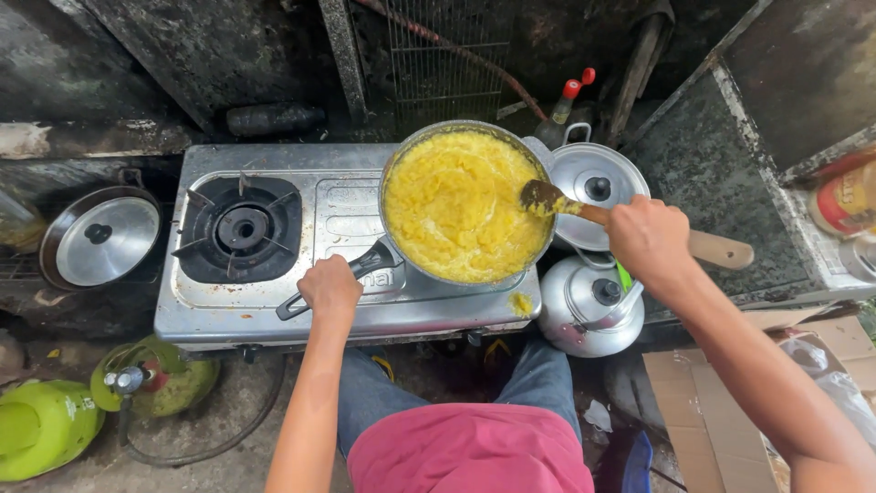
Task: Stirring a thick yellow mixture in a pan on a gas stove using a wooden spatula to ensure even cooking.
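Head view, looking straight down at a two-burner steel gas stove [274,301] in a grimy outdoor cooking corner. The left burner [240,229] is bare. On the right burner sits a wide frying pan [394,155] filled to the rim with thick yellow mash [452,205]. Its black handle [360,269] runs toward the near left. The left hand [329,285] is clenched around this handle. The right hand [650,239], to the right of the pan, grasps a wooden spoon [721,248]; the spoon's coated head rests in the mash at the pan's right edge. Just right of the stove stand a lidded steel pot [598,173] and, nearer, a steel kettle [589,310]. A loose pan lid [102,239] lies left of the stove. Two green gas cylinders [46,424] sit on the ground at near left. A small blob of mash [521,303] lies on the stove's near right corner.
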